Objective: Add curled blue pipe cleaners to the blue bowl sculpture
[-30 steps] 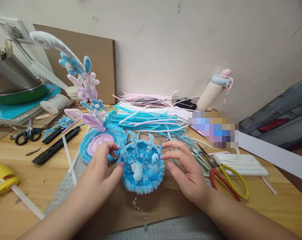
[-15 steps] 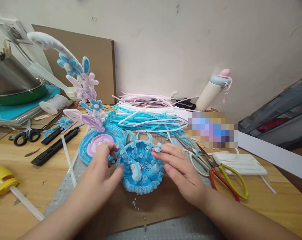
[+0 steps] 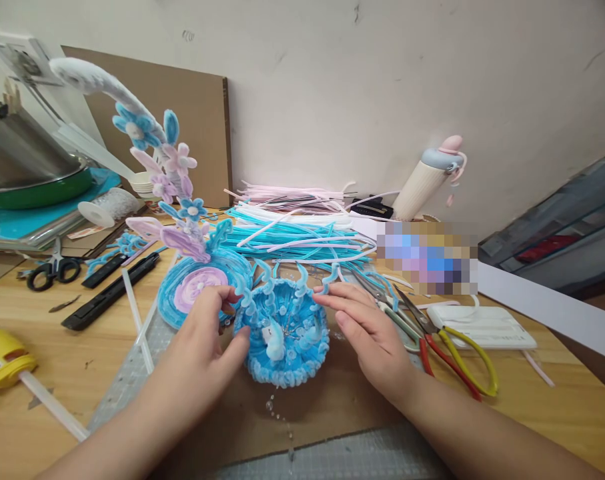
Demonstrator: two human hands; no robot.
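Note:
In the middle of the work area sits a blue fuzzy pipe-cleaner cup (image 3: 287, 373), its hollow side showing, with curled pipe-cleaner strands rising from its far rim. A pale blue curl (image 3: 275, 341) and clear beads lie inside it. My left hand (image 3: 209, 337) curves round the cup's left side, thumb against the rim and forefinger by a curl; its other fingertips are partly hidden. My right hand (image 3: 365, 327) has its fingers stretched out, fingertips at the rightmost curl (image 3: 329, 277). A bead string (image 3: 277, 415) trails from the near rim over brown cardboard (image 3: 342, 417).
Behind stands a blue-and-pink round base (image 3: 167, 297) with a flowered stem (image 3: 142, 143). Blue, white and pink pipe cleaners (image 3: 302, 240) lie further back. Pliers (image 3: 457, 360) and a white device (image 3: 502, 330) are right; a utility knife (image 3: 109, 293), scissors (image 3: 57, 270) and yellow glue gun (image 3: 5, 360) left.
My right hand has shifted slightly right, and the curl at its fingertips now stands up and leans outward. My left hand stays almost in place at the cup's side.

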